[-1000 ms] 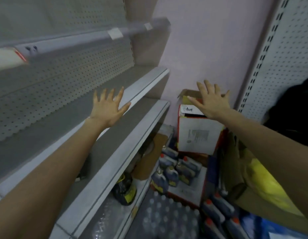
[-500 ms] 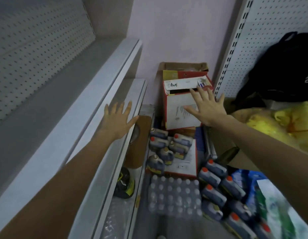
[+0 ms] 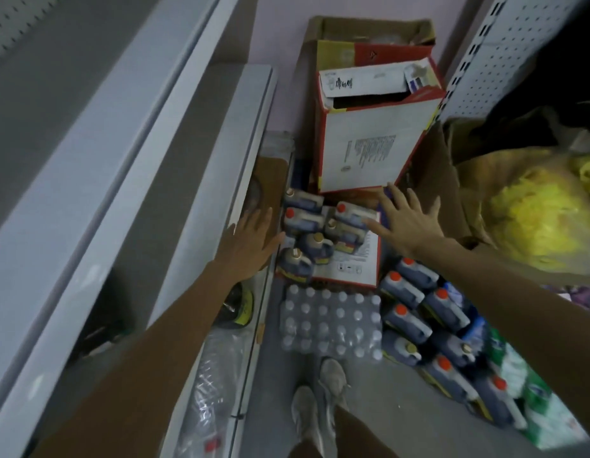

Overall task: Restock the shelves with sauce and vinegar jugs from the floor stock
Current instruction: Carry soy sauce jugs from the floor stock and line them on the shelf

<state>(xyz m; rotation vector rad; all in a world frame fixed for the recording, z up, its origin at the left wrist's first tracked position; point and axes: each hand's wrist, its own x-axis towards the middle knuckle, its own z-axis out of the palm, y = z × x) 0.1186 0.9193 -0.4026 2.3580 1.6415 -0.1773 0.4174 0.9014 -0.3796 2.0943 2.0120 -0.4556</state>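
While the left hand (image 3: 250, 241) and right hand (image 3: 404, 223) hover spread and empty, dark jugs (image 3: 315, 238) crowd a floor carton (image 3: 350, 272) between them at twelve o'clock (second batch (image 3: 419, 312) at four); a hasty grab could topple tightly packed neighbours.
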